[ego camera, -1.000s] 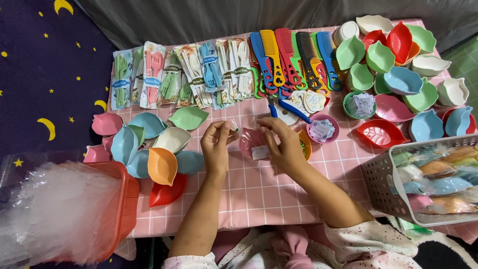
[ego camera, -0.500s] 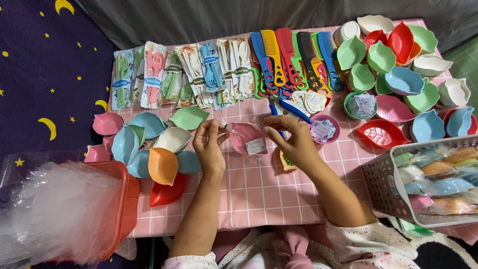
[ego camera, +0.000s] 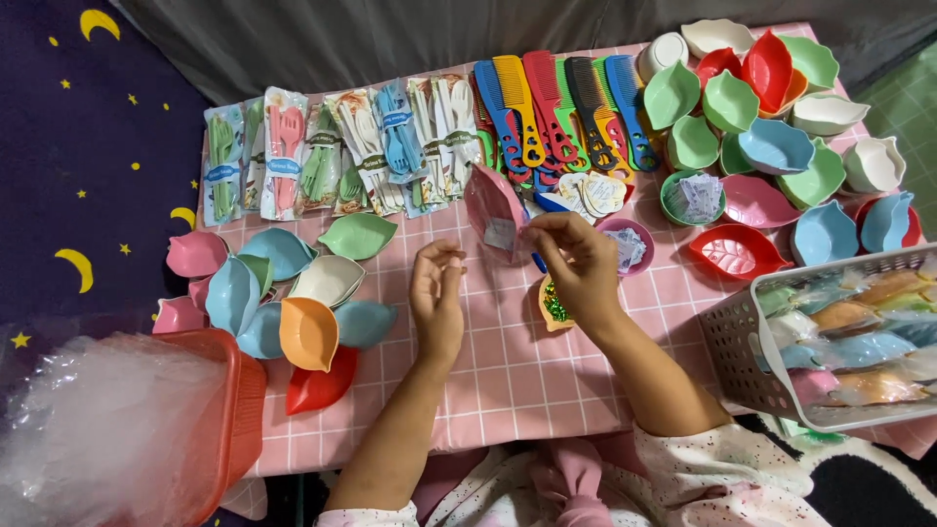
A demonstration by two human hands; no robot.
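Right hand (ego camera: 578,263) pinches pink dish (ego camera: 493,210); dish's label (ego camera: 500,234) unreadable.

The right hand (ego camera: 576,263) covers part of the small yellow dish (ego camera: 553,304) lying under its palm, and the fingers (ego camera: 539,226) hide the near edge of the pink leaf dish (ego camera: 491,205) they pinch. The white tag (ego camera: 500,234) just left of those fingers is too small to make out. The grey basket (ego camera: 752,342), right of the fingers, runs off the picture's edge; its wrapped contents are blurred.
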